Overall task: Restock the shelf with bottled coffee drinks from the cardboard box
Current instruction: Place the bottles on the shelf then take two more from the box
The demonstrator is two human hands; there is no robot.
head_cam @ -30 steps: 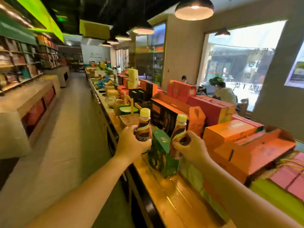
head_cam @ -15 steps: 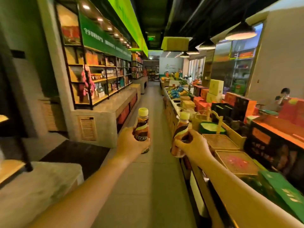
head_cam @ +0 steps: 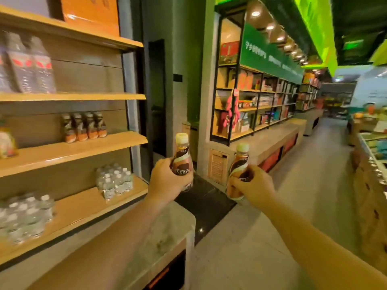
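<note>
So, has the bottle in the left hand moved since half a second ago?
Yes. The bottle in the left hand has swung left: the green-signed shelving was on its left, now on its right.

Upper left: wrapped large water bottles (head_cam: 27, 61), red labels, upright. Above them an orange carton (head_cam: 90, 13), top cut off by the frame.
Lower left: one pack of small water bottles (head_cam: 115, 181) towards centre; a second pack (head_cam: 25, 216) at the frame edge, blurred.
Below: grey concrete worktop (head_cam: 173, 225).
Past its end: dark floor slab (head_cam: 205, 204), touching the base of a louvred vent panel (head_cam: 216, 166).
Down the aisle: black-framed rack (head_cam: 261, 105) of mixed goods under a green sign (head_cam: 268, 57). A pink item (head_cam: 232, 107) hangs at its near post.
</note>
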